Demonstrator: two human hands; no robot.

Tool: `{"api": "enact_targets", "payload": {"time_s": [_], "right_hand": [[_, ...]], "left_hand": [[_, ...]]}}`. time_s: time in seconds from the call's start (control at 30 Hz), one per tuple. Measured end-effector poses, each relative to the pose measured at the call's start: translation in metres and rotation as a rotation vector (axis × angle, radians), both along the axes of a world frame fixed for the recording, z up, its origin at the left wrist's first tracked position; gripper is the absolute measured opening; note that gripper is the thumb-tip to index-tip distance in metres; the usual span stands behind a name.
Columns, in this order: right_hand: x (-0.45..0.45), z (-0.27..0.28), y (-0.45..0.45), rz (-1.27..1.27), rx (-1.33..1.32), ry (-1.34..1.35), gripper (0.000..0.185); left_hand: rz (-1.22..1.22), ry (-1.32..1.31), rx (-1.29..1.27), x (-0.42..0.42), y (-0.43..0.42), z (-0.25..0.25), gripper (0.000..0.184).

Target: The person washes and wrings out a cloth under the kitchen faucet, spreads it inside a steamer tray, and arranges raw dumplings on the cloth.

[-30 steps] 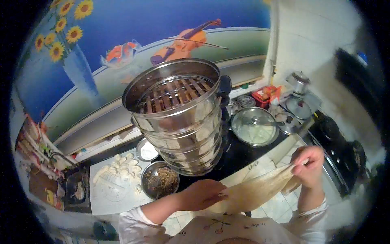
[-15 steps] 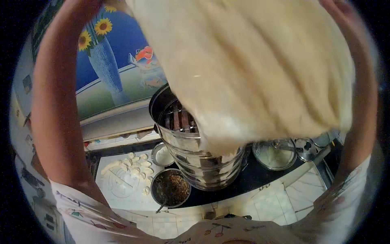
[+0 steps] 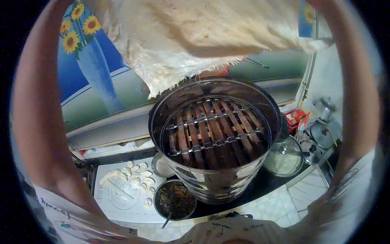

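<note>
Both my arms reach up along the sides of the view, and my hands are past its top edge. A large cream cloth [image 3: 203,24] with a frayed lower edge hangs between my arms. Its lower left corner dangles near the far left rim of a tall steel steamer [image 3: 219,183]. Inside the steamer lies a rack of dark wooden slats [image 3: 215,130], fully visible below the cloth. The upper part of the cloth, and any grip on it, is out of view.
Left of the steamer, a white mat [image 3: 122,203] bears several dough pieces [image 3: 138,175]. Beside it stand a bowl of chopped filling [image 3: 174,199] with a spoon and a small pale bowl [image 3: 162,164]. A glass-lidded pot [image 3: 284,158] is at right. A sunflower picture [image 3: 95,69] covers the back wall.
The cloth has moved up and away from me, toward the back wall, uncovering the steamer's mouth and slatted rack. It looks more spread out and less blurred now.
</note>
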State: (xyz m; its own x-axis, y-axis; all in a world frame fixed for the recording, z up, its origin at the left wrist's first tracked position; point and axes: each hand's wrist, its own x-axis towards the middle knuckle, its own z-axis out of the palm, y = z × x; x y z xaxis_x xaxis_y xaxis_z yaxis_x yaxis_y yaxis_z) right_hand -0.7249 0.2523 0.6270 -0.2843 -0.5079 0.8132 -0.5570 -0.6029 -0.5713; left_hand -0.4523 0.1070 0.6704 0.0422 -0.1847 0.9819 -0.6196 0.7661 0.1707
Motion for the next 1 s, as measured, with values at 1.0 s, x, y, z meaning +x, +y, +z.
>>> {"api": "enact_targets", "payload": {"time_s": [1.0], "right_hand": [[-0.121,-0.201,0.148,0.933,-0.282,-0.683,0.028]], "left_hand": [[-0.968,-0.171,0.334,0.014,-0.112,0.033,0.03]]}}
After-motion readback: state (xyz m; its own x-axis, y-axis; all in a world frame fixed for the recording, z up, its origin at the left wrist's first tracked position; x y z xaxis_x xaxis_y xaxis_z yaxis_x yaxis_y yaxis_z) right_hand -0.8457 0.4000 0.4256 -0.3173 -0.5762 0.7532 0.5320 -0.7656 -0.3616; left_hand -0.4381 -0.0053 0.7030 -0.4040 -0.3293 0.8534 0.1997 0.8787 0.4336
